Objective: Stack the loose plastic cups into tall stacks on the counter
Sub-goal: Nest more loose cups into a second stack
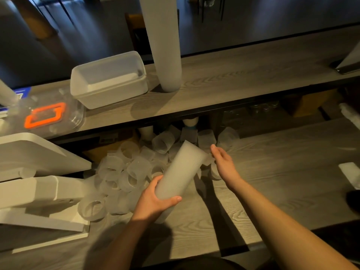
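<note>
My left hand [155, 199] grips the lower end of a tilted stack of frosted plastic cups [181, 170], whose open top points up and to the right. My right hand [224, 162] hovers just right of that top end, fingers loosely extended, touching or nearly touching a loose cup [209, 159] there; the blur hides which. Several loose frosted cups [124, 172] lie in a pile on the lower counter [272, 182] to the left and behind the stack. A very tall finished cup stack [165, 45] stands on the upper shelf.
A frosted plastic tub [109, 80] and a clear lid with an orange seal [45, 114] sit on the upper shelf [253, 71]. White foam blocks [39, 191] crowd the left of the counter. A white object [350, 174] lies at the right edge.
</note>
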A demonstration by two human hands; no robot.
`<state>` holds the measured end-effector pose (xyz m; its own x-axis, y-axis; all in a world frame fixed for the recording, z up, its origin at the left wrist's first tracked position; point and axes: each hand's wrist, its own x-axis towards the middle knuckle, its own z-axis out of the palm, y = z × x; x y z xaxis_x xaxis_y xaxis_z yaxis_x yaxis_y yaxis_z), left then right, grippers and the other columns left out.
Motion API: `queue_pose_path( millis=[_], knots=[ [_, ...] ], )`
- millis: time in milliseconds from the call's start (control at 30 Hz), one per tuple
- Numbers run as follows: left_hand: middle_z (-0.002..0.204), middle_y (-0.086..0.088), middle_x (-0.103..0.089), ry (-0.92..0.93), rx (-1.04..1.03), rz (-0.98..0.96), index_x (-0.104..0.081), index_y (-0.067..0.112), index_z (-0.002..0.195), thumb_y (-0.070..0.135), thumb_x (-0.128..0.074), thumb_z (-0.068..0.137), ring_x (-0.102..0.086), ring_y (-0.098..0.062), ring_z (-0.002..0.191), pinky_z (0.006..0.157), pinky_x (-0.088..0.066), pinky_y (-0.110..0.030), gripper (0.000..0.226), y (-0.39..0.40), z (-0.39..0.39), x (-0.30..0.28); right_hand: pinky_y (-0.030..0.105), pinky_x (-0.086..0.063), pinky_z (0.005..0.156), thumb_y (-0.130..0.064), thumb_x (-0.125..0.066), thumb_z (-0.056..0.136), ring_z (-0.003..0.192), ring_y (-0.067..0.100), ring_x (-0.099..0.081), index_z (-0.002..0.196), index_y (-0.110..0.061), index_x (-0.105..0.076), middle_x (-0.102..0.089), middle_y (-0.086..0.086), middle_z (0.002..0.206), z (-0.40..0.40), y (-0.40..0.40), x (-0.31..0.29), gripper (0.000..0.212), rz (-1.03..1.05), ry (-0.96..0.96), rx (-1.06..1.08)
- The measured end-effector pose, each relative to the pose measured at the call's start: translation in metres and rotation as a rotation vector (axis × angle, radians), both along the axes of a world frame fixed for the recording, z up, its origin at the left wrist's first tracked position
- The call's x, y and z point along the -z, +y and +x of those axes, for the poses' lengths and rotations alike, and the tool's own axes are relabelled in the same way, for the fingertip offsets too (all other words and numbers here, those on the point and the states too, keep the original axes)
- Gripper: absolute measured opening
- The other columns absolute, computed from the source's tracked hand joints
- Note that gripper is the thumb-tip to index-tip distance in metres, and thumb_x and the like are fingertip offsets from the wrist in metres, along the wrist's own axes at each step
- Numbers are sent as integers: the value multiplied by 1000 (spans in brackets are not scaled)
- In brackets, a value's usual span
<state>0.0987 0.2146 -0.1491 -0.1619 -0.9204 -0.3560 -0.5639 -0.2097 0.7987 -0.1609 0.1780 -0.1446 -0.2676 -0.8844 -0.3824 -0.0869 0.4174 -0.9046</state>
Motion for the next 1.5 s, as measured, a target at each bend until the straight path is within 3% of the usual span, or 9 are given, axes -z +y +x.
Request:
queue_pose_path(
  millis=[100,200,300,467,667,867,1067,1333,1500],
  knots=[
    [122,11,-55,9,-20,7,-46,33,134,69,-83,44,-58,-11,108,89,-56,-39,103,0,0,-1,43,-47,105,-58,-63,88,131,21,-49,143,-21,-46,-50,4,143,-21,-3,33,69,54,259,-17],
    [120,12,-57,13,-38,8,-47,35,129,68,-83,44,-59,-9,105,87,-56,-38,98,1,2,-2,48,-40,113,-57,-75,78,141,26,-36,151,-19,-35,-38,6,153,-34,-5,59,92,145,531,-147],
    [118,13,-57,4,-62,26,-48,37,126,68,-83,41,-59,-10,105,87,-56,-39,97,3,6,-2,46,-33,117,-47,-83,74,146,29,-26,155,-18,-25,-28,7,158,-37,-4,74,105,209,585,-274],
    [117,15,-56,20,-98,50,-47,37,126,66,-84,39,-58,-8,103,85,-55,-37,99,6,14,-3,42,-35,115,-31,-84,76,142,26,-31,152,-18,-30,-36,5,153,-36,1,87,94,177,600,-272],
    [115,16,-56,30,-112,35,-48,32,126,65,-81,37,-57,-3,102,75,-48,-20,100,6,14,-9,43,-51,102,-27,-81,81,128,25,-50,145,-17,-43,-50,5,140,-33,9,81,76,147,386,-119],
    [118,12,-57,-19,-63,26,-48,30,129,69,-82,40,-58,-7,103,82,-55,-32,102,3,11,-8,30,-51,83,-39,-69,90,107,19,-60,126,-18,-60,-62,6,122,-35,8,45,43,72,-21,49],
    [119,11,-56,-65,32,-18,-46,33,129,72,-79,45,-58,-10,105,84,-56,-35,99,1,3,-9,32,-51,92,-36,-57,98,100,19,-68,107,-19,-68,-73,6,106,-46,4,-6,22,-95,-247,154],
    [119,22,-50,-118,164,-82,-41,41,131,74,-77,49,-53,1,105,87,-55,-30,96,2,-5,-14,34,-51,94,-37,-58,97,107,18,-65,121,-16,-66,-70,2,112,-45,-1,-39,32,-195,-127,1],
    [122,20,-49,-137,192,-93,-37,44,134,68,-81,56,-53,-2,106,86,-56,-30,93,3,-1,-14,21,-46,87,-38,-59,96,112,5,-56,132,-20,-60,-62,-6,121,-32,2,-43,40,-219,43,-57]
  ],
)
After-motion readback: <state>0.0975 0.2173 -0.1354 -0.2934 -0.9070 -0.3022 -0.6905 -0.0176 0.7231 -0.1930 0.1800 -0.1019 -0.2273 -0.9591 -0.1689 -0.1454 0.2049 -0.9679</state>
